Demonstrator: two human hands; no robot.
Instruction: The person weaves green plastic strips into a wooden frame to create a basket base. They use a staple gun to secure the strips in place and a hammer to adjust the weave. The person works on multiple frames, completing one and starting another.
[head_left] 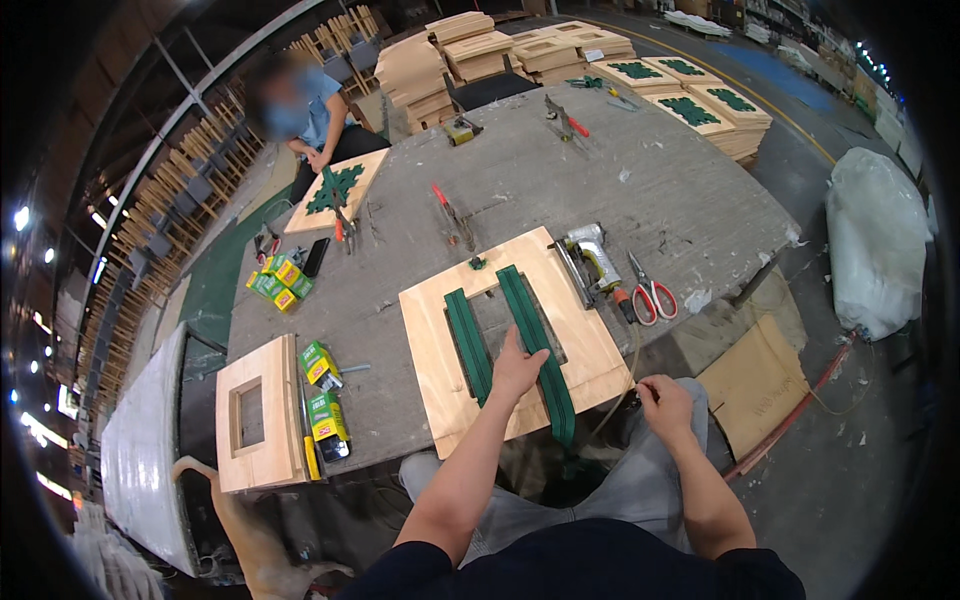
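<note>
A light plywood frame (425,320) with a rectangular opening lies before me at the table's near edge. Two green webbing strips run lengthwise over it: the left strip (466,338) along the opening's left side, and the longer right strip (522,300), whose loose end hangs over the near edge. My left hand (520,368) rests at the right strip, index finger and thumb stretched out. Beside the frame's near right corner, above my thigh, my right hand (665,404) has its fingers curled together; what they hold, if anything, is hidden.
A staple gun (597,258) touches the frame's right side, with red-handled scissors (650,292) beyond. Pliers (455,218) lie farther off. At left are staple boxes (322,366) and stacked frames (285,400). A person (330,105) sits across with a webbed panel (350,188).
</note>
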